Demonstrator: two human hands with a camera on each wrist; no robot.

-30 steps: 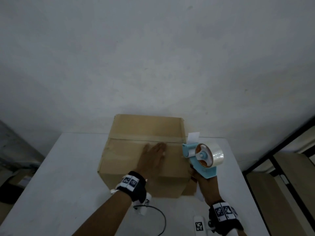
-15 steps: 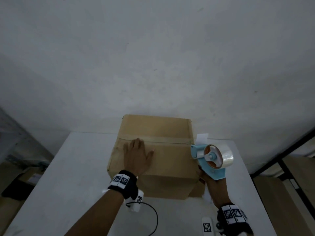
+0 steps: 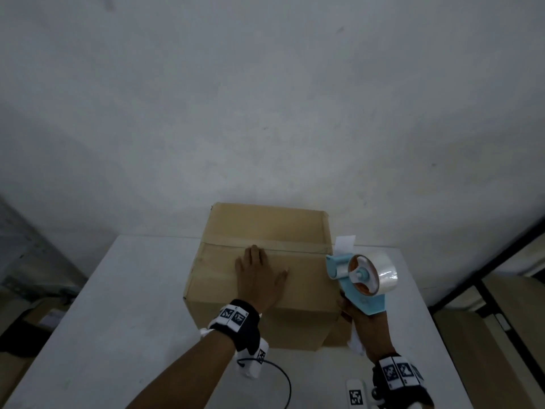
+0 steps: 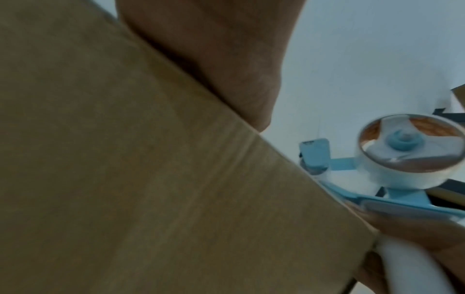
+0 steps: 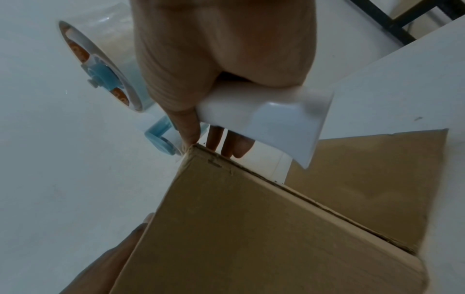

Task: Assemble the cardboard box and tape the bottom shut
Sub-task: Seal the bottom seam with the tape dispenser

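A brown cardboard box [image 3: 265, 228] stands on the white table [image 3: 132, 305], its closed flaps facing up. A strip of clear tape [image 3: 295, 247] runs along the seam. My left hand [image 3: 258, 276] lies flat on top of the box [image 4: 151, 179], fingers straight, pressing near the seam. My right hand [image 3: 361, 323] grips the white handle [image 5: 264, 115] of a blue tape dispenser [image 3: 358, 276] with a clear roll [image 4: 407, 157]. The dispenser sits at the box's right edge [image 5: 226, 165], level with the seam's end.
A grey wall [image 3: 265, 113] rises right behind the table. A black cable [image 3: 283, 379] lies on the table near my left wrist. A loose flap [image 5: 365, 179] sticks out at the box's lower right. Dark framing and boxes stand to the right [image 3: 501, 290].
My left hand has slid leftwards along the top of the box, near the taped seam. The right hand with the dispenser has stayed at the box's right edge.
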